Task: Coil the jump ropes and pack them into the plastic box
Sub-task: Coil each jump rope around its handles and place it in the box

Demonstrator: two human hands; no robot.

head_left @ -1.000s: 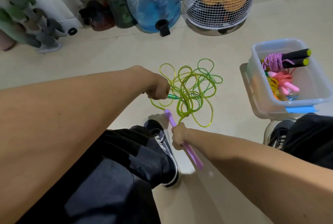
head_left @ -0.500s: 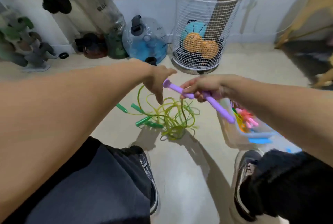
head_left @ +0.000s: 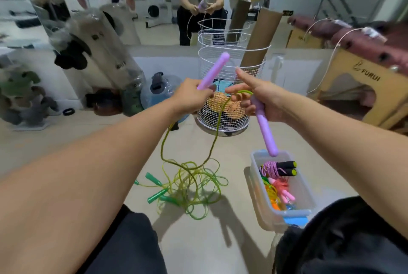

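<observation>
Left hand grips purple handle; wire basket behind.

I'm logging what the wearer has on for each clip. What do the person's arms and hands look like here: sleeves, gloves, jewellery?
Both forearms are bare right up to the frame edge, with no sleeve in view. The left hand and right hand wear no gloves, and no rings, watch or wristband show. Dark trousers cover the legs below.
</observation>
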